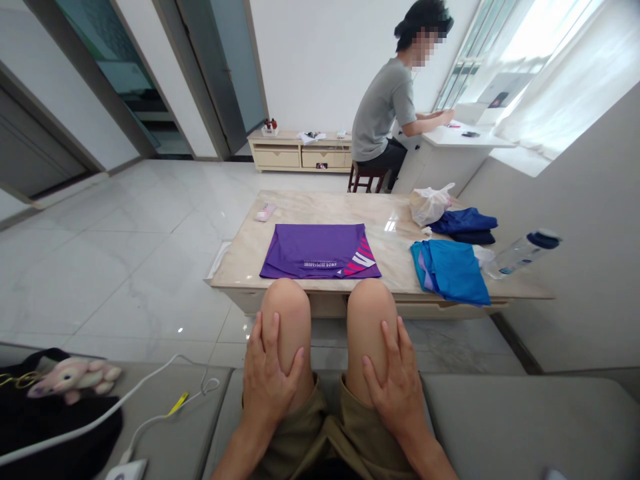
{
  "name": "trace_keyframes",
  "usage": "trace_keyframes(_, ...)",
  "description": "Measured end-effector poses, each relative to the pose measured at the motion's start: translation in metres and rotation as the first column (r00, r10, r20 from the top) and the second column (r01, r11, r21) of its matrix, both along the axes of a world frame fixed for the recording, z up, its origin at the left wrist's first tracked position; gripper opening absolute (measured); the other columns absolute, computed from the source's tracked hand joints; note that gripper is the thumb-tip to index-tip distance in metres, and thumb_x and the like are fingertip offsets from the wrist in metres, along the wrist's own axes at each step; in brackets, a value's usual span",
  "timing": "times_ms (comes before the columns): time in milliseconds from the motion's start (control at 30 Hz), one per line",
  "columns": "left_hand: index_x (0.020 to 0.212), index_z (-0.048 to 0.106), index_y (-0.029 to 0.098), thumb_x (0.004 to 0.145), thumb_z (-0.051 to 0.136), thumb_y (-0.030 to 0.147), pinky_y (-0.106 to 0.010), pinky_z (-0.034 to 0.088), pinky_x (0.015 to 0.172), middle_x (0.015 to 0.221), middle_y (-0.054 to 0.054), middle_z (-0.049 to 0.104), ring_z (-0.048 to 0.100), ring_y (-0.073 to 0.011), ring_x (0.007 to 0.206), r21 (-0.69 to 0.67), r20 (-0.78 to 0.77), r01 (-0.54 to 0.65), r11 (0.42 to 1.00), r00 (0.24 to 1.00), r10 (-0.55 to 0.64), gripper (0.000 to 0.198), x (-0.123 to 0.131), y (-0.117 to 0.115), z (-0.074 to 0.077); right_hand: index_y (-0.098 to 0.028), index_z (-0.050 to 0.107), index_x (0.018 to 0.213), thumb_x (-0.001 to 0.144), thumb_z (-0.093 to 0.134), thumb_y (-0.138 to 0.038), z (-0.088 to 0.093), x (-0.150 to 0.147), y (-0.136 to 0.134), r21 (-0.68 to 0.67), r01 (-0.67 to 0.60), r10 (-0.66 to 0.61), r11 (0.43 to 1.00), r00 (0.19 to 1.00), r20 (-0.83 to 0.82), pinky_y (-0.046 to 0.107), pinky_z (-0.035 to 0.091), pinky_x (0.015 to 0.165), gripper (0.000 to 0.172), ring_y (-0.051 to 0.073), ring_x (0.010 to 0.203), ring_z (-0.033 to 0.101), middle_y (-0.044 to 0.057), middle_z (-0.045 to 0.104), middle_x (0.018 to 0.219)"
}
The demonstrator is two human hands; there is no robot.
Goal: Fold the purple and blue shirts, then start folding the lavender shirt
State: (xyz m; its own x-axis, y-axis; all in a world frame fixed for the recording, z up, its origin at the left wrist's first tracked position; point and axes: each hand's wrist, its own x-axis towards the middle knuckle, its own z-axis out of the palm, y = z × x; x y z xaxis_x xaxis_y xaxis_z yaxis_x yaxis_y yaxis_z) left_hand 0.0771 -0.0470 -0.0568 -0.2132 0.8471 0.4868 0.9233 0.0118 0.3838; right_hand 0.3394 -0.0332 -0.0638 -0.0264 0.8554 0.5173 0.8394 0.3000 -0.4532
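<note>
My left hand (270, 373) rests on my left thigh just behind the knee, its fingers spread. On the other thigh lies my right hand (397, 377), also with fingers apart and nothing in it. In front of my knees, a folded purple cloth (320, 250) with white print and pink stripes lies flat on the low marble-topped table (240, 257). To its right is a folded blue garment (453, 270) with a bit of lilac fabric at its left side. Neither hand touches the cloths.
Behind the blue garment are a white plastic bag (431, 203), dark blue clothes (465, 223) and a clear water bottle (523, 253). A person (385, 107) sits at a white desk (465, 137). Beside me on the sofa (530, 420) lie a plush toy (75, 379) and a white cable (135, 393).
</note>
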Motion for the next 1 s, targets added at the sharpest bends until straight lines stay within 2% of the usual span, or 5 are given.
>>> trace_keyframes(467,0.182,0.018,0.019,0.107,0.063,0.045,-0.063,0.053,0.120,0.177,-0.028,0.039,0.049,-0.0454,0.159,0.017,-0.072,-0.056,0.998,0.996,0.057,0.091,-0.026,-0.002,-0.005,-0.030,0.032,0.179,0.112,0.057,-0.046,-0.001,0.003,0.005,0.015,0.019,-0.019,1.000,1.000,-0.012,0.069,0.056,0.113,0.073,0.046,0.159,0.048,0.020,0.035,0.182)
trace_keyframes(600,0.169,0.047,0.012,0.107,0.061,0.037,-0.065,0.044,0.127,0.170,-0.027,0.050,0.046,-0.0448,0.160,0.008,-0.170,-0.031,0.999,0.985,0.032,0.068,-0.053,0.022,0.002,-0.028,0.035,0.176,0.112,0.058,-0.049,0.000,0.003,0.001,-0.005,0.023,-0.023,1.000,0.999,-0.034,0.072,0.054,0.115,0.072,0.047,0.158,0.048,0.022,0.037,0.179)
trace_keyframes(700,0.138,0.074,0.019,0.107,0.055,0.026,-0.060,0.044,0.128,0.149,-0.017,0.071,0.062,-0.0363,0.143,-0.142,-0.203,0.078,0.987,0.973,-0.106,0.037,-0.073,0.066,0.014,-0.025,0.043,0.170,0.110,0.061,-0.053,0.010,0.007,0.016,0.011,0.034,-0.033,0.999,0.997,-0.064,0.072,0.051,0.116,0.069,0.046,0.153,0.050,0.024,0.043,0.171)
trace_keyframes(800,0.117,0.080,0.022,0.109,0.048,0.023,-0.043,0.058,0.109,0.125,-0.012,0.080,0.073,-0.0283,0.120,-0.356,-0.108,0.134,0.925,0.977,-0.183,0.033,-0.091,0.136,0.022,-0.024,0.055,0.158,0.109,0.059,-0.054,0.034,0.013,0.061,0.067,-0.009,0.011,0.998,1.000,-0.021,0.071,0.047,0.118,0.058,0.044,0.143,0.056,0.022,0.056,0.156)
trace_keyframes(1000,0.130,0.077,0.018,0.111,0.048,0.027,-0.038,0.058,0.101,0.132,-0.017,0.081,0.076,-0.0318,0.125,-0.683,-0.200,-0.093,0.725,0.978,-0.063,0.036,-0.118,0.279,0.017,-0.024,0.074,0.119,0.108,0.057,-0.044,0.095,0.009,0.234,-0.080,-0.239,0.248,0.968,0.960,0.134,0.052,0.053,0.111,0.029,0.034,0.121,0.069,0.013,0.075,0.125)
